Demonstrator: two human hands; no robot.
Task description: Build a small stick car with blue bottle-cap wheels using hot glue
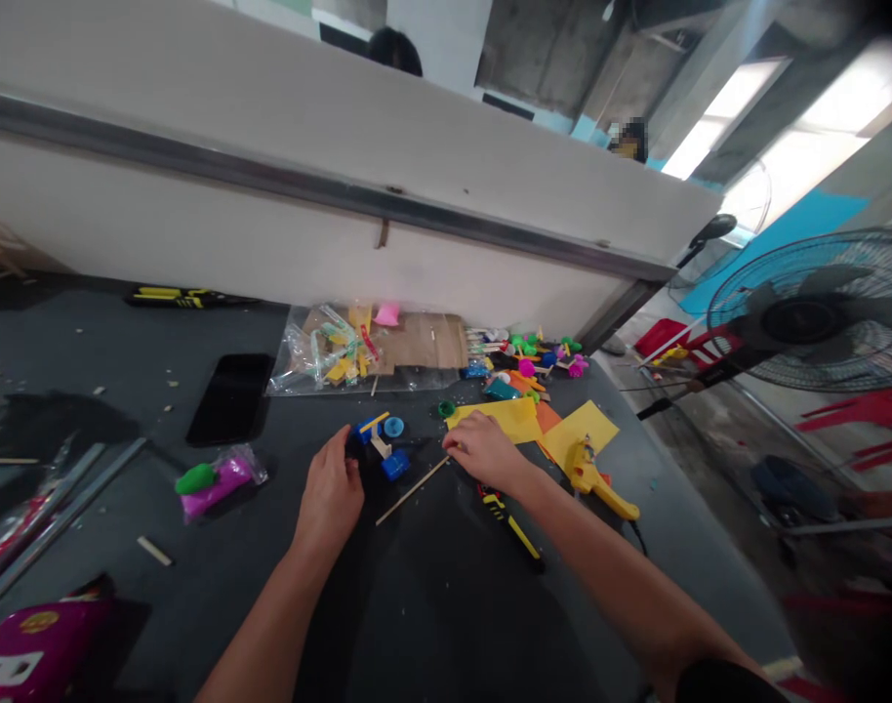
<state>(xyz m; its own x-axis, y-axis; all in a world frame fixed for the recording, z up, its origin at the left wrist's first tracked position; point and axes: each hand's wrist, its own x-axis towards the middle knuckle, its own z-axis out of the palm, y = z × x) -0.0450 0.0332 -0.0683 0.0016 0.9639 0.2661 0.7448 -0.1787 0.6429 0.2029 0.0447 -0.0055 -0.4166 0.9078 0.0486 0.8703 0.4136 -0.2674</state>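
Observation:
My right hand pinches the upper end of a thin wooden stick, which slants down-left over the dark table. My left hand is curved with thumb and fingers apart, close beside a small piece of blue clay lumps joined by wooden strips; whether the fingertips touch it I cannot tell. A light-blue cap sits against that piece. Just above my right hand is a green cap, and under the hand lies a yellow sheet. Yellow-black pliers rest below the right wrist.
A yellow glue gun with a cord lies at the right. Behind are a clear plastic bag and several colourful clay pieces. A black phone, a purple clay packet and a purple box are leftward. A fan stands right.

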